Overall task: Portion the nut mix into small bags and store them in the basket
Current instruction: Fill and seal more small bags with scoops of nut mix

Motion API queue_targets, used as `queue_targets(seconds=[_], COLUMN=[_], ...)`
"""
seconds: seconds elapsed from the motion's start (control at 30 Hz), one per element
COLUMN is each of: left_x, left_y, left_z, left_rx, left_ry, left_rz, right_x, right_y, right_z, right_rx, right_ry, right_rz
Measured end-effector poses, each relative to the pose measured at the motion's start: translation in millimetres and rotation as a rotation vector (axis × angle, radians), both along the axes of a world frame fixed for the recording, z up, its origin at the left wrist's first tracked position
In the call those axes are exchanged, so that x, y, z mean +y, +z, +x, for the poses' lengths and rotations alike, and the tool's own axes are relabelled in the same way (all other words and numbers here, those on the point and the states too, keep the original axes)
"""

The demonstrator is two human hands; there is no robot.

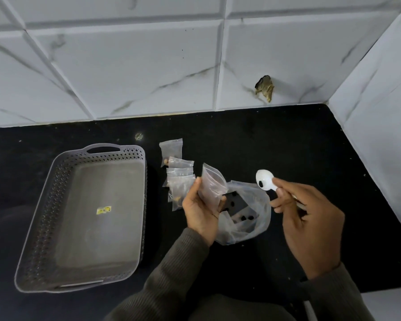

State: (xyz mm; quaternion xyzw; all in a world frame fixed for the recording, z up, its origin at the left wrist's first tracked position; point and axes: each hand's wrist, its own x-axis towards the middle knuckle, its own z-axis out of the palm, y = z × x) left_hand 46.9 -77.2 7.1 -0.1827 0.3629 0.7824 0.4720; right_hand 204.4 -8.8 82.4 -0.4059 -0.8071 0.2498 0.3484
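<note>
Nut mix: what's left sits in the crumpled clear plastic bulk bag (245,218) on the black counter (287,147), a few dark pieces visible at its bottom, between my hands. Mid-portioning step, filling one more bag.

Grey perforated plastic basket (83,218) to my left holds no bags so far, only a small yellow sticker (103,210) on its floor. Storing not started.

Row of small clear zip bags (178,172) lies between basket and bulk bag, overlapping; some show nuts inside, fill levels hard to judge.

My left hand (200,209) pinches another small zip bag (212,187) upright over the bulk bag. Can't tell if its mouth is open.

My right hand (310,218) grips the white plastic spoon (265,180), bowl tilted toward me, one dark piece in it, near the bag's top but apart.

Next, I reckon: open the mouth, line up the spoon tip, tip in slowly; thin film will likely collapse or shift.
</note>
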Motion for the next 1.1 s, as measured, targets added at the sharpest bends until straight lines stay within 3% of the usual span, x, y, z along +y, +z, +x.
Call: queue_targets(seconds=[0.27, 0.5, 0.63, 0.8, 1.1], left_x=[3, 11, 16, 20, 22], left_y=[-22, -19, -17, -14, -9], left_z=[-3, -4, -1, 4, -9], left_rx=[0.011, 0.039, 0.025, 0.043, 0.025], left_ry=[-0.020, -0.021, -0.006, 0.053, 0.126], left_rz=[0.025, 0.004, 0.046, 0.083, 0.059], right_x=[-2, 5, 13, 16, 29], right_y=[-80, -109, -108, -122, -126], right_z=[-5, -40, -38, -40, -52], right_rx=[-0.183, -0.463, -0.520, -0.703, -0.794], right_ry=[0.135, 0.148, 0.138, 0.145, 0.234], right_rz=[-0.316, -0.246, -0.311, -0.102, -0.054])
